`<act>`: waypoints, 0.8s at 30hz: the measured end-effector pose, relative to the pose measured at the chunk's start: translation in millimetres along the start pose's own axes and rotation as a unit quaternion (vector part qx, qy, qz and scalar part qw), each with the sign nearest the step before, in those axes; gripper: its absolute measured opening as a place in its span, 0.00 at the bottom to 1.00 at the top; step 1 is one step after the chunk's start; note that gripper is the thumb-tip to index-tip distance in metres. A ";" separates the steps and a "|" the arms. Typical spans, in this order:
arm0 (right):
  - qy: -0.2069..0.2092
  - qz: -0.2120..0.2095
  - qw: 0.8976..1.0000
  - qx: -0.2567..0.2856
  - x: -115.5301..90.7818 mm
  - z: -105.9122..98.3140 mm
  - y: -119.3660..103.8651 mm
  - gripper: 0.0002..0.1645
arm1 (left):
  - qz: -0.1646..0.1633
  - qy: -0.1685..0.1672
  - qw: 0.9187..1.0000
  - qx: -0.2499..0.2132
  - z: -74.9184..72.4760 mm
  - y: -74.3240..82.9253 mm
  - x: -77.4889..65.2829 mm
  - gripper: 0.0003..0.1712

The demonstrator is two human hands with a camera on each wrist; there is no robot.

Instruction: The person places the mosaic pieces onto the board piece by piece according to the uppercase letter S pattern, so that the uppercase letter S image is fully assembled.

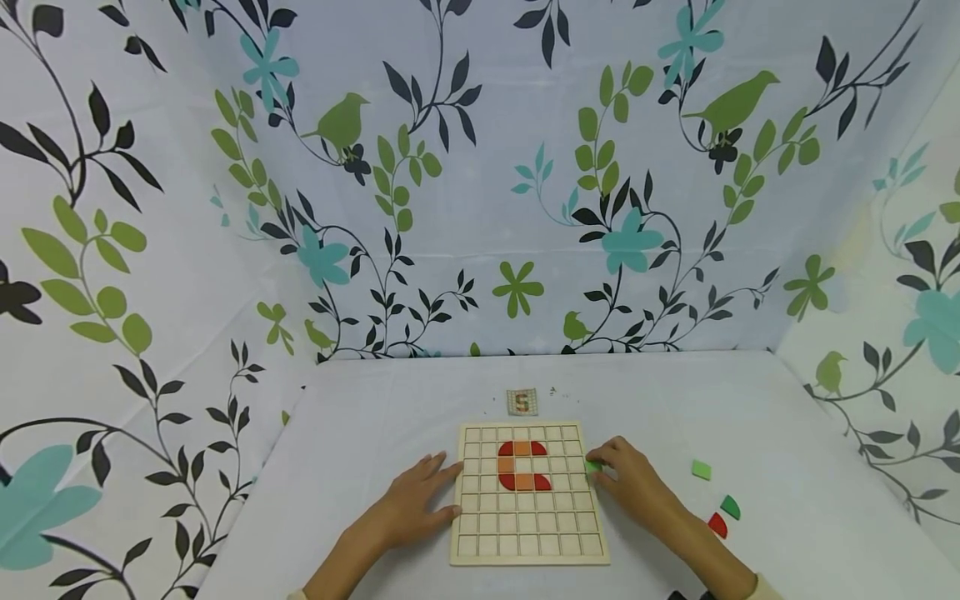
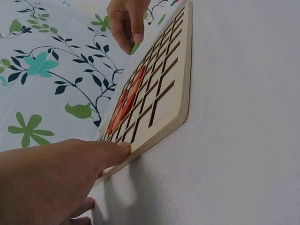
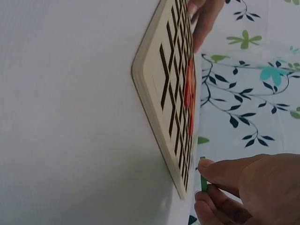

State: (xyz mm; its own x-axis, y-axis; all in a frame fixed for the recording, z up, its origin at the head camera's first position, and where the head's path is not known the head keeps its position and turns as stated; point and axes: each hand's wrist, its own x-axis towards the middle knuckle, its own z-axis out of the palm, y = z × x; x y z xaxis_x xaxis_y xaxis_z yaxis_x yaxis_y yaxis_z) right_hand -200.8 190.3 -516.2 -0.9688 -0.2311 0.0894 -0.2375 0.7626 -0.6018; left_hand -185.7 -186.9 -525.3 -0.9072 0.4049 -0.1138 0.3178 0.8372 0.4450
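A square wooden grid board [image 1: 531, 523] lies on the white table, with red and orange pieces [image 1: 522, 465] set in its upper middle cells in a C-like shape. My left hand [image 1: 411, 504] rests at the board's left edge, its thumb touching the rim in the left wrist view. Between thumb and fingers, my right hand [image 1: 633, 479] pinches a green tile [image 3: 203, 182] just off the board's right edge. The tile's full outline is hidden by the fingers.
Right of the board lie a light green square tile [image 1: 701, 470], a dark green quarter-round piece [image 1: 731, 507] and a red quarter-round piece [image 1: 717, 525]. Behind the board is a small pattern card [image 1: 522, 402]. A printed cloth [image 1: 465, 208] hangs behind the table.
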 end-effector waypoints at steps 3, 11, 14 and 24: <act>-0.016 -0.006 1.000 0.012 -0.7 9.7 -9.2 0.16 | 0.002 0.002 1.000 0.003 -1.1 0.2 -0.1 0.41; -0.055 -0.088 0.993 0.056 -3.0 30.5 -23.2 0.09 | 0.005 0.001 1.000 -0.001 -0.6 -3.0 0.8 0.41; -0.060 -0.124 0.989 0.049 -3.2 36.9 -28.4 0.07 | 0.003 0.001 1.000 0.001 0.2 -4.6 1.4 0.42; -0.074 -0.135 0.988 0.003 -6.5 42.7 -34.4 0.05 | -0.001 0.000 1.000 -0.005 2.4 -6.0 3.2 0.42</act>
State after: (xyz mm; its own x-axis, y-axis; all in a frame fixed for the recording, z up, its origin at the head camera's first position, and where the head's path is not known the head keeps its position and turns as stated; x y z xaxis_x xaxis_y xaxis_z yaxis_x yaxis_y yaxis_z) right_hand -183.3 139.8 -529.9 -0.8494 -0.5112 0.1308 -0.4845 0.6574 -0.5771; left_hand -189.8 -189.7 -530.5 -0.9077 0.4038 -0.1143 0.3139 0.8340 0.4537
